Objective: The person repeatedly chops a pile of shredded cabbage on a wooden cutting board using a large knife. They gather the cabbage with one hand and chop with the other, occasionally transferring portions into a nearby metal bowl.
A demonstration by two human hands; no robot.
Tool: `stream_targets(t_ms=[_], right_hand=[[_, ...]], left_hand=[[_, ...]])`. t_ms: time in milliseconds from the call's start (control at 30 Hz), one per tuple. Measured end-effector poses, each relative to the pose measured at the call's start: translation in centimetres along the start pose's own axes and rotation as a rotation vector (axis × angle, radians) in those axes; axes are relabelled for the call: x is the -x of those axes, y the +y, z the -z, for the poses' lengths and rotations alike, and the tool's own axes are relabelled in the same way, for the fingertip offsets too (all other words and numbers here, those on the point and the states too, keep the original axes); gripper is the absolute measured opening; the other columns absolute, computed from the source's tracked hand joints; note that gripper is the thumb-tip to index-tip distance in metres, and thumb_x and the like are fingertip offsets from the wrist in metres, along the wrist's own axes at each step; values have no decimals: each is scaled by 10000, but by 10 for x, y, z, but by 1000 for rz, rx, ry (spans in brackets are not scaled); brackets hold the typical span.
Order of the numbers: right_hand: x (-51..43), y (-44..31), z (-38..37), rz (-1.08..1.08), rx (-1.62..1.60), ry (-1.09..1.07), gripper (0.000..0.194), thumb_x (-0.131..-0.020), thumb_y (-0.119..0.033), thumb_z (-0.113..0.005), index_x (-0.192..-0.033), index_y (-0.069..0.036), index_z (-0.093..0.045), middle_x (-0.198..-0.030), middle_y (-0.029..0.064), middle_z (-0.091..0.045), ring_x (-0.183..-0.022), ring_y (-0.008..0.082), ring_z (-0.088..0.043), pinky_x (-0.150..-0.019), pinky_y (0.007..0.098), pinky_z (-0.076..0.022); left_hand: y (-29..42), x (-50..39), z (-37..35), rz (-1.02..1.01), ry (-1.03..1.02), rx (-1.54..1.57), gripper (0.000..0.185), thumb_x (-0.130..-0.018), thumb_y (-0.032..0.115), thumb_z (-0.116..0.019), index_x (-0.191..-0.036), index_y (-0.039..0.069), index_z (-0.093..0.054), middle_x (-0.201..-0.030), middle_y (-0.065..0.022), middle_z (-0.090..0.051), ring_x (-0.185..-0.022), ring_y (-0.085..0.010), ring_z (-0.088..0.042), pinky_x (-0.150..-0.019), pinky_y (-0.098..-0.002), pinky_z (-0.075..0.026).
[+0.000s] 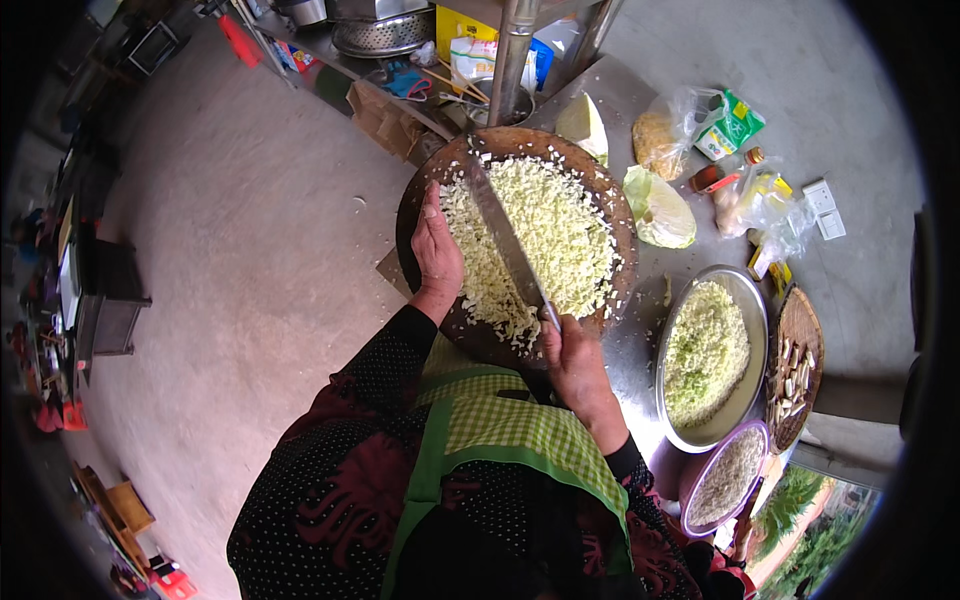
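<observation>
Finely chopped cabbage (559, 225) covers most of a round wooden chopping block (514, 140) in front of me. My right hand (577, 367) grips the handle of a cleaver (504, 229), whose blade lies slantwise over the chopped pile, pointing away from me. At the block's left edge, my left hand (437, 251) is held on its side against the cabbage, fingers extended and together, with nothing grasped. The blade hides part of the pile beneath it.
Right of the block sit two cabbage pieces (660, 206) (583, 129), a metal basin (759, 352) of chopped cabbage, a purple basin (686, 499) with pale contents and a woven tray (787, 322). A metal post (514, 60) rises behind the block. Plastic bags (772, 217) lie by the wall.
</observation>
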State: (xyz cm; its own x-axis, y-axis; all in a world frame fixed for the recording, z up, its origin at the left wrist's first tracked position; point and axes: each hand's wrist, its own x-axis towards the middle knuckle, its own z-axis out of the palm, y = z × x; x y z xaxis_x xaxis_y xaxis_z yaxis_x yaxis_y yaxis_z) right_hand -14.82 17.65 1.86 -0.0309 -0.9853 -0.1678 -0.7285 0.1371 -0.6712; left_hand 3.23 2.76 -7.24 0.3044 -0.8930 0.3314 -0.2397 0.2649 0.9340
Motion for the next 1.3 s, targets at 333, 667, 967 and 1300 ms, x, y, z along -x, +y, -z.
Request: stream_targets(t_ms=[333, 667, 967, 1300], right_hand=[[-5, -2, 1, -11, 9, 57, 296, -978, -287, -520, -888, -5, -526, -708, 273, -603, -689, 476, -599, -606, 533, -469], [-5, -1, 4, 25, -2, 83, 305, -984, -302, -508, -923, -6, -551, -737, 262, -609, -691, 468, -595, -609, 517, -468], [-8, 1, 4, -86, -9, 70, 325, -992, -310, -491, -915, 2, -541, -719, 251, -605, -662, 468, -592, -597, 527, -473], [-3, 10, 5, -49, 29, 79, 296, -980, -293, -522, -953, -1, -554, -755, 250, -613, -676, 458, -603, -608, 507, -481]], left_hand=[[-3, 0, -2, 6, -44, -72, 542, -1054, 330, -218, -1346, -47, -476, -1371, -207, -510, -1293, -332, -467, -1096, -363, -338], [5, 0, 0, 27, -90, -90, 576, -1058, 364, -199, -1339, -48, -487, -1350, -192, -537, -1290, -294, -481, -1091, -340, -332], [1, 0, -2, -22, -76, -114, 510, -1054, 317, -254, -1291, -37, -535, -1304, -206, -561, -1232, -336, -519, -1051, -371, -388], [1, -26, 9, -68, -184, -162, 508, -1045, 352, -276, -1258, -6, -567, -1287, -179, -572, -1227, -331, -505, -1055, -377, -373]])
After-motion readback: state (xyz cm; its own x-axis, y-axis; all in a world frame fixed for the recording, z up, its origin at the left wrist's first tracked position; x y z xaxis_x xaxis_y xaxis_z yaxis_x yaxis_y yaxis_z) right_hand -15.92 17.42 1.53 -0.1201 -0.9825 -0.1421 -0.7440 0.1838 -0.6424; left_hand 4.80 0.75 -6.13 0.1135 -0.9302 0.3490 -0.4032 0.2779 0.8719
